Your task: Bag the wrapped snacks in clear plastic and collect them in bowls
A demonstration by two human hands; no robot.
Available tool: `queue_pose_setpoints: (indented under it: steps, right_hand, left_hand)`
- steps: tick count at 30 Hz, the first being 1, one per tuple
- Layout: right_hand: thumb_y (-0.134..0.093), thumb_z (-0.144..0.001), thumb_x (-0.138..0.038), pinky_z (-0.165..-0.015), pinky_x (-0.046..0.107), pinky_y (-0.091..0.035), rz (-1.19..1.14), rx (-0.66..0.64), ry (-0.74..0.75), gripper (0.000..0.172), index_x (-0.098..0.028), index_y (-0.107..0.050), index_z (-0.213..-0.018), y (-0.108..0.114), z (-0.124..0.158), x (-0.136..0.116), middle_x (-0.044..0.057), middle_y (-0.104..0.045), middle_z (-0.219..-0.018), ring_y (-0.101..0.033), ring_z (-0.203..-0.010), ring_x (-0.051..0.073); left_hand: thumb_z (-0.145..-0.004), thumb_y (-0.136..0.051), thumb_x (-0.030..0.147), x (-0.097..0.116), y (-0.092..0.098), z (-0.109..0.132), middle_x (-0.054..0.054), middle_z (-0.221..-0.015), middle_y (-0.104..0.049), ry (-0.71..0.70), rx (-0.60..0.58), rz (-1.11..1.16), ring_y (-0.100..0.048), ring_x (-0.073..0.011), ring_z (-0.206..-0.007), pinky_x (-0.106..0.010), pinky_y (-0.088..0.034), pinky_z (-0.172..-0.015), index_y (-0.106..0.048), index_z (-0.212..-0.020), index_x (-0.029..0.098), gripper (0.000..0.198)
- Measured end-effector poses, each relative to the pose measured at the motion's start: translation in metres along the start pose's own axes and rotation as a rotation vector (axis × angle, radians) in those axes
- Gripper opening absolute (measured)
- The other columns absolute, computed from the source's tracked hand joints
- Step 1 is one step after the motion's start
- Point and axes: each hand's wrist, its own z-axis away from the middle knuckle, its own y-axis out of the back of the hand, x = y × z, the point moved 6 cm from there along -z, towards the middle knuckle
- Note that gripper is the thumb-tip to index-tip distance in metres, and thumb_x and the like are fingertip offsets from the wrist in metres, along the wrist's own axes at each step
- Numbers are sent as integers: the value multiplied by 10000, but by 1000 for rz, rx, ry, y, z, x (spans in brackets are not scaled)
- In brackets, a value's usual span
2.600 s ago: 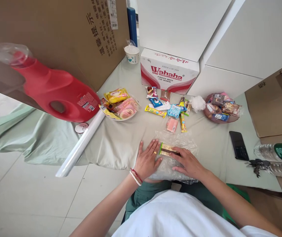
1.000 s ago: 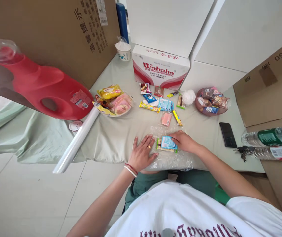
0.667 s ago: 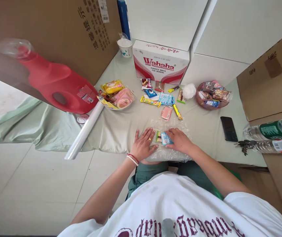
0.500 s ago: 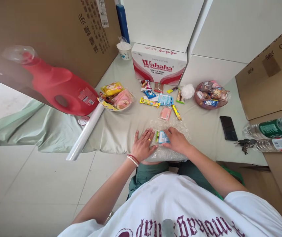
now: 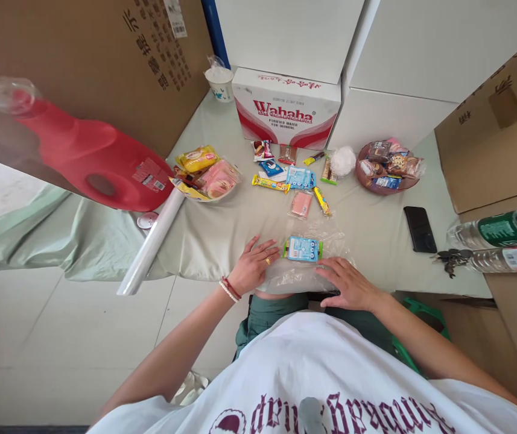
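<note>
A sheet of clear plastic film [image 5: 285, 279] lies at the table's front edge. On it rests a light-blue snack packet [image 5: 302, 248], with green ends of another wrapper showing at both sides. My left hand [image 5: 254, 266] is open, palm down at the film's left side, fingertips close to the packet. My right hand [image 5: 351, 284] is also open, fingers spread over the film's right side, apart from the packet. Beyond the film lie a pink packet [image 5: 301, 204], a yellow-wrapped bar [image 5: 321, 201], another yellow bar [image 5: 270, 183] and a blue packet [image 5: 300, 177].
A plate of snacks [image 5: 213, 196] and a roll of plastic film [image 5: 149, 247] are at left, beside a red jug [image 5: 99, 160]. A Wahaha box [image 5: 288, 111] stands behind. At right are a snack bowl [image 5: 389, 185], a phone [image 5: 420, 229], keys [image 5: 452, 260] and bottles [image 5: 497, 233].
My right hand has let go of the blue packet and drawn back to the right and toward me, its fingers spreading. My left hand has shifted slightly left and nearer my body.
</note>
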Motion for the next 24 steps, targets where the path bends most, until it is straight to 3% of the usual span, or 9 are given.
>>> queue_pose_setpoints:
  steps: [2, 5, 8, 11, 13, 15, 17, 19, 24]
  right_hand:
    - [-685, -970, -370, -1116, 577, -492, 40, 1, -31, 568, -213, -554, -1500, -11, 19, 6, 172, -551, -1518, -517, -1360, 345]
    - [-533, -1020, -213, -1074, 551, -535, 12, 57, -84, 359, -204, -678, -1348, -15, 25, 15, 176, -612, -1440, -577, -1304, 308]
    - [-500, -1054, -275, -1026, 506, -577, -130, 53, -84, 306, -223, -737, -1240, -6, 10, 19, 153, -666, -1363, -648, -1217, 276]
    - [-461, -1085, -350, -1074, 467, -569, -299, 71, -110, 352, -255, -722, -1302, 11, -9, 27, 126, -630, -1450, -637, -1294, 248]
    - [-441, -1093, -415, -1083, 460, -571, -403, 94, -154, 391, -268, -719, -1326, 21, -18, 36, 113, -581, -1521, -642, -1298, 240]
    - [-413, -1093, -476, -961, 433, -634, -518, 74, -225, 440, -279, -712, -1348, 24, -25, 47, 108, -542, -1567, -719, -1118, 212]
    - [-381, -1089, -513, -775, 388, -667, -623, 22, -326, 487, -280, -694, -1380, 22, -28, 59, 112, -516, -1590, -738, -859, 159]
    - [-365, -1085, -517, -684, 364, -649, -649, -24, -427, 510, -257, -698, -1372, 21, -30, 70, 118, -557, -1549, -709, -729, 135]
    - [-453, -1067, -453, -841, 371, -584, -201, -86, -522, 424, -199, -777, -1167, 48, -49, 86, 103, -759, -1127, -703, -921, 230]
  left_hand:
    - [-800, -465, 39, -5, 1, 3, -53, -1455, -680, -31, -74, 80, -522, -231, -1468, -560, -202, -1316, -620, -1433, 271, 692]
    - [-801, -555, 157, -6, 2, 6, -118, -1537, -597, -35, -124, 84, -472, -299, -1496, -627, -109, -1309, -523, -1521, 225, 724]
    - [-856, -674, 418, -2, -2, 5, -172, -1485, -594, -13, -113, 8, -477, -373, -1452, -706, -43, -1270, -463, -1577, 225, 775]
    - [-877, -682, 594, 1, -4, -1, -130, -1249, -657, 34, -37, -19, -550, -366, -1290, -715, -152, -1229, -600, -1480, 294, 679]
    - [-946, -615, 567, 0, -3, -7, -100, -1092, -650, 85, 43, 24, -571, -317, -1150, -634, -324, -1156, -743, -1285, 312, 444]
    - [-1009, -537, 480, -6, 1, -12, -92, -1006, -633, 178, 139, 90, -561, -275, -1045, -525, -439, -1034, -805, -1083, 285, 340]
    - [-1025, -508, 421, -14, 3, -17, -90, -976, -633, 288, 229, 152, -550, -257, -1003, -462, -477, -950, -797, -940, 250, 346]
    - [-1010, -527, 400, -20, 3, -22, -86, -954, -640, 395, 296, 183, -548, -256, -993, -446, -488, -925, -758, -838, 230, 334]
    - [-906, -617, 324, -25, -3, -27, -83, -972, -646, 572, 378, 153, -558, -286, -1032, -481, -491, -960, -737, -870, 234, 155]
